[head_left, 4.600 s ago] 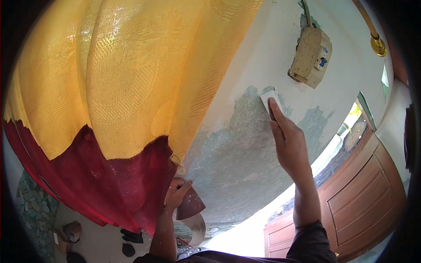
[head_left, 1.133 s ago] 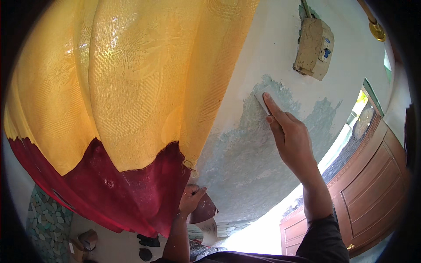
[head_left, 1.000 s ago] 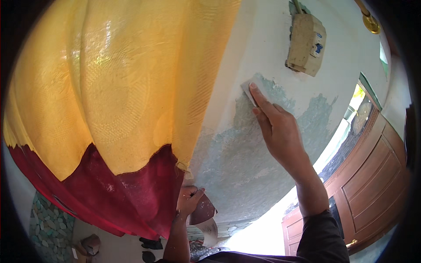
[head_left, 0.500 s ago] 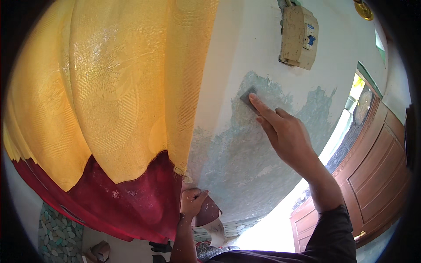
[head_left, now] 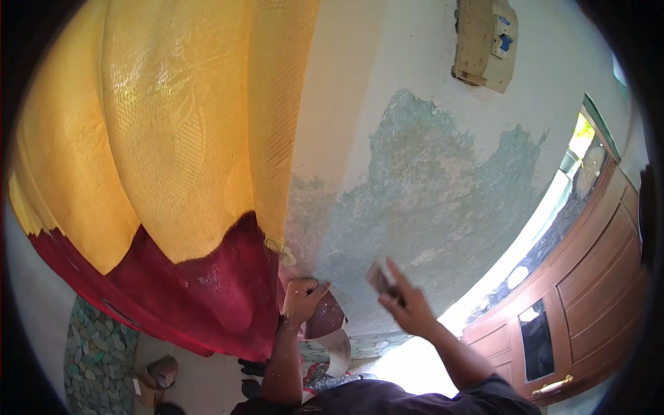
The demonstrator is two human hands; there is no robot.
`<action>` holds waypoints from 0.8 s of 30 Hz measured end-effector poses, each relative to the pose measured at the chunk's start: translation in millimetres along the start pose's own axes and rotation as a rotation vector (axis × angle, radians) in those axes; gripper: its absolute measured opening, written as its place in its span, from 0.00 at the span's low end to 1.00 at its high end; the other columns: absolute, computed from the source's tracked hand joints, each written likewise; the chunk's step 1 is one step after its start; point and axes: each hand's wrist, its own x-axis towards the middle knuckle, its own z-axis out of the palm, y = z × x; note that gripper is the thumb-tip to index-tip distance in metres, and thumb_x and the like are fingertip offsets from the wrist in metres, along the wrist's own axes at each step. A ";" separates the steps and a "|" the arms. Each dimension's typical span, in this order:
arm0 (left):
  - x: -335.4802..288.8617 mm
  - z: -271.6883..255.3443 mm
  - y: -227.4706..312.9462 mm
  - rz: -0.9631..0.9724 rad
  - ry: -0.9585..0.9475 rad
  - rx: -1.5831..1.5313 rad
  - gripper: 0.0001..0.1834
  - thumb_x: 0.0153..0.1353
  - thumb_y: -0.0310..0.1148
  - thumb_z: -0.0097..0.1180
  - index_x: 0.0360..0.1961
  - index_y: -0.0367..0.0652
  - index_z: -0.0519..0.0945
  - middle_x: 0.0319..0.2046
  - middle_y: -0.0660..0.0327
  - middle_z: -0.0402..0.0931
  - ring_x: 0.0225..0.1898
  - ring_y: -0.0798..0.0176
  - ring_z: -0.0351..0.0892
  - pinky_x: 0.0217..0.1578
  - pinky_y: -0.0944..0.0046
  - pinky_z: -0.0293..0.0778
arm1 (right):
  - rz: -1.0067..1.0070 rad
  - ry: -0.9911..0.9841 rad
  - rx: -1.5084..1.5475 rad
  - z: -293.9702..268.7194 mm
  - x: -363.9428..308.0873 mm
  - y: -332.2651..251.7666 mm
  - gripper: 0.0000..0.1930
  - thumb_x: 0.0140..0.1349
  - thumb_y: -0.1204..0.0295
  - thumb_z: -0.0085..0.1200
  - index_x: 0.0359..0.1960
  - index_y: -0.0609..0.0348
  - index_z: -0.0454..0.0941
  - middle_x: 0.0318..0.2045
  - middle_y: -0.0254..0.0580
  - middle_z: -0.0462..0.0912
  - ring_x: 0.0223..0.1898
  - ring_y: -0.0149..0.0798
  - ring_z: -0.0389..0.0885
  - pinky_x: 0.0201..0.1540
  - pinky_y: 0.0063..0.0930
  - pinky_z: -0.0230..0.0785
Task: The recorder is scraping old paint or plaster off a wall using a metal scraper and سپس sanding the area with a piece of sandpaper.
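In front of the wall, my right hand [head_left: 409, 306] grips a small rectangular piece of sandpaper [head_left: 379, 278], smeared by motion; whether it touches the wall I cannot tell. A rough grey-green patch [head_left: 429, 180] of bared wall spreads above that hand, with pale paint around it. Lower and to the left, my left hand [head_left: 302, 301] is closed on a reddish-brown sheet of sandpaper [head_left: 326, 318]. The sheet hangs beside the curtain's edge, and its paler lower end [head_left: 337, 349] curls. My left fingers partly hide its top.
A yellow curtain [head_left: 187, 124] with a dark red lower part [head_left: 207, 297] hangs at the left. A beige breaker box [head_left: 477, 45] juts from the upper wall. On the right is a brown wooden door [head_left: 595, 277] beside a bright opening. An open carton [head_left: 146, 389] sits on the floor.
My right hand has come down from the upper part of the grey-green patch, bringing the small piece with it. My left hand keeps its hold on the sheet. The whole view has shifted slightly.
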 end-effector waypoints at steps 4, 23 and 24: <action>3.5 3.2 4.1 -0.030 -0.021 0.037 0.24 0.57 0.31 0.60 0.11 0.36 0.60 0.11 0.70 0.52 0.17 0.78 0.51 0.16 0.65 0.50 | 0.440 -0.118 0.310 45.7 -73.0 100.2 0.25 0.64 0.67 0.53 0.61 0.60 0.62 0.18 0.33 0.73 0.15 0.26 0.70 0.18 0.21 0.63; -74.9 -1.2 5.9 -0.223 0.033 0.208 0.23 0.59 0.39 0.60 0.14 0.35 0.70 0.10 0.66 0.61 0.17 0.76 0.59 0.17 0.66 0.58 | 0.523 -0.029 0.747 53.4 -106.2 120.0 0.08 0.64 0.74 0.47 0.44 0.60 0.67 0.25 0.36 0.72 0.18 0.28 0.72 0.20 0.22 0.66; -86.2 -3.4 0.9 -0.276 0.065 0.175 0.21 0.60 0.39 0.60 0.16 0.35 0.72 0.11 0.67 0.63 0.17 0.76 0.60 0.17 0.67 0.59 | 0.564 -0.040 0.754 47.7 -103.7 123.2 0.07 0.65 0.73 0.45 0.42 0.60 0.67 0.25 0.36 0.72 0.18 0.30 0.73 0.21 0.24 0.68</action>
